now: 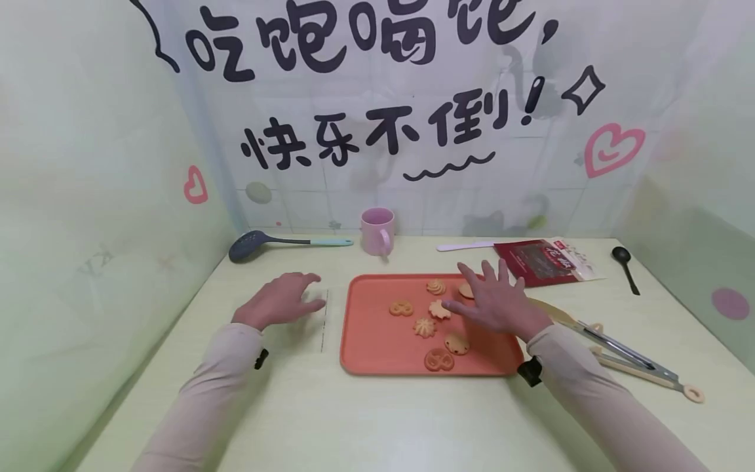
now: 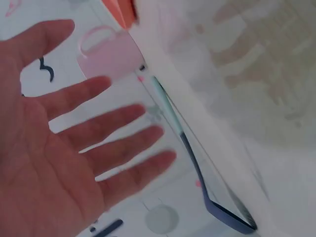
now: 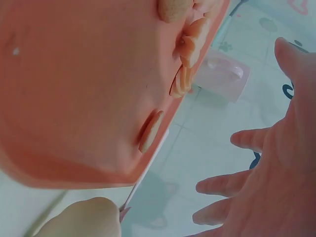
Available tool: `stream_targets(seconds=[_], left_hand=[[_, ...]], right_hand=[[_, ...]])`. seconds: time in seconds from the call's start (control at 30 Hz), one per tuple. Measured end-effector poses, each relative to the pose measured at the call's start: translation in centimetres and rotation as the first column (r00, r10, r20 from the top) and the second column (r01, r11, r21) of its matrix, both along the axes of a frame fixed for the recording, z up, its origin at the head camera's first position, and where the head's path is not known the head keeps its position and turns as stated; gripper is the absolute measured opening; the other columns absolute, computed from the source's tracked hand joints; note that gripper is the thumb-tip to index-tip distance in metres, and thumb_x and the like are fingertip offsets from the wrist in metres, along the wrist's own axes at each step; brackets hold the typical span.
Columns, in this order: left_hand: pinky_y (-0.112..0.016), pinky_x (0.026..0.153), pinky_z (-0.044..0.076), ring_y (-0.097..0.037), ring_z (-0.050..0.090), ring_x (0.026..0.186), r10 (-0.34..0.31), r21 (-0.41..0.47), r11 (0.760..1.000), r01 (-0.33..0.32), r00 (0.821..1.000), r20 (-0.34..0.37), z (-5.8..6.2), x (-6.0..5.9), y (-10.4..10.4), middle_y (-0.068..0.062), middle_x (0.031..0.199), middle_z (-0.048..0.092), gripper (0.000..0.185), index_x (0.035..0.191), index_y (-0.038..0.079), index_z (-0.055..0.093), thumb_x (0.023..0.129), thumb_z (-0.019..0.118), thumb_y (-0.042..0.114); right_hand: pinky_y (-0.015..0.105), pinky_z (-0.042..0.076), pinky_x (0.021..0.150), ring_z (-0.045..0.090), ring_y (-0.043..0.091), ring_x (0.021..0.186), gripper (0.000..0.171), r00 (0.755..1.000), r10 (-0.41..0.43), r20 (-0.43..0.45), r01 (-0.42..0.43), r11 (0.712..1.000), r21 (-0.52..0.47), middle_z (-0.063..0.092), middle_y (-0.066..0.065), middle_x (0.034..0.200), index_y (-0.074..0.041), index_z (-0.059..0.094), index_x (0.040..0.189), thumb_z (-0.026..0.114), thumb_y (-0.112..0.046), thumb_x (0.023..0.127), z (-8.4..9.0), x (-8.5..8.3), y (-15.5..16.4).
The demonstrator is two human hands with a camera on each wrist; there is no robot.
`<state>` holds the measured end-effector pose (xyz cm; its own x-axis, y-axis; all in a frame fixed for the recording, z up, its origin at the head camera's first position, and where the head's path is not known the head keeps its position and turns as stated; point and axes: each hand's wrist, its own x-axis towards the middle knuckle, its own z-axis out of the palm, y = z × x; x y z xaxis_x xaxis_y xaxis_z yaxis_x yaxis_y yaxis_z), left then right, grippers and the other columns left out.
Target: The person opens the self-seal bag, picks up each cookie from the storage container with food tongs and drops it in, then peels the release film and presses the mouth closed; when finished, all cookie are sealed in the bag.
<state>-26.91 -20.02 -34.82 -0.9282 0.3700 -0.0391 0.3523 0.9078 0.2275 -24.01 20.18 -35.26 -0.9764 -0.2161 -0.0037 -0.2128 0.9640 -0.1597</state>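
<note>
My right hand (image 1: 498, 303) is spread over the right part of a coral-red tray (image 1: 371, 351), its fingers straight and nothing in its grasp. Several cookies lie on the tray: a pretzel-shaped one (image 1: 439, 359), a round one with dark dots (image 1: 457, 343), a star-shaped one (image 1: 425, 327) and a swirled one (image 1: 436, 286) among them. Left of the tray, my left hand (image 1: 280, 301) hovers above the table with empty, extended fingers. In the left wrist view its palm and parted fingers show plainly. The right hand partly covers a cookie (image 1: 466, 290) near the far edge.
Behind the tray stand a pink mug (image 1: 377, 231) and a dark slotted spoon (image 1: 250, 246) with a light-blue handle. A pale-pink utensil handle (image 1: 466, 247), a red snack bag (image 1: 537, 262), a small black spoon (image 1: 624, 265) and tongs (image 1: 631, 354) lie towards the right.
</note>
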Motion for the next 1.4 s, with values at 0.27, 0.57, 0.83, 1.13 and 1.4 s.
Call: stream_targets(seconds=[0.27,0.57,0.83,1.13,1.4], left_hand=[[-0.051,0.098,0.052,-0.034,0.065,0.113,-0.024,0.000,1.000,0.024,0.999,0.022,-0.8,0.0,-3.8,-0.017,0.120,0.071,0.043,0.122,0.008,0.069,0.086,0.077,0.030],[-0.037,0.077,0.052,-0.018,0.059,0.083,0.053,-0.018,0.999,-0.051,0.991,0.121,-1.9,0.2,-4.6,-0.007,0.103,0.073,0.034,0.104,0.013,0.077,0.073,0.088,0.016],[-0.039,0.073,0.053,-0.021,0.064,0.089,0.083,-0.064,0.995,-0.080,0.995,0.054,-1.8,0.1,-4.6,-0.007,0.104,0.075,0.016,0.088,0.019,0.079,0.074,0.088,0.018],[-0.034,0.064,0.050,-0.017,0.062,0.077,0.065,-0.072,0.995,-0.065,0.998,-0.008,-0.8,-0.1,-4.4,0.001,0.086,0.075,0.009,0.076,0.020,0.078,0.078,0.085,0.013],[-0.033,0.064,0.051,-0.011,0.065,0.070,0.015,0.023,1.000,-0.012,0.991,-0.132,0.9,0.4,-4.2,0.003,0.079,0.076,0.004,0.082,0.017,0.080,0.081,0.083,0.015]], right_hand=[[0.079,0.027,0.108,0.015,0.064,0.146,0.094,0.999,0.032,-0.002,-0.032,0.999,-0.005,0.029,0.035,0.157,-0.011,0.030,0.158,0.051,-0.073,0.090,0.3,0.4,0.0],[0.067,0.041,0.107,0.037,0.052,0.140,0.077,0.993,0.113,-0.023,-0.114,0.989,-0.098,0.042,0.031,0.149,-0.005,0.039,0.152,0.065,-0.048,0.094,0.8,1.2,0.2],[0.061,0.050,0.098,0.056,0.044,0.120,0.067,0.990,0.138,0.018,-0.134,0.980,-0.148,0.051,0.031,0.138,-0.003,0.044,0.147,0.067,-0.039,0.095,1.3,2.4,2.5],[0.061,0.049,0.100,0.057,0.043,0.122,0.057,0.980,0.199,0.026,-0.192,0.968,-0.159,0.056,0.024,0.137,-0.003,0.055,0.139,0.068,-0.037,0.095,1.2,2.7,2.0],[0.057,0.047,0.105,0.055,0.037,0.128,0.048,0.954,0.300,-0.011,-0.293,0.920,-0.259,0.063,0.016,0.133,-0.002,0.060,0.133,0.065,-0.034,0.097,1.5,1.8,-2.0]])
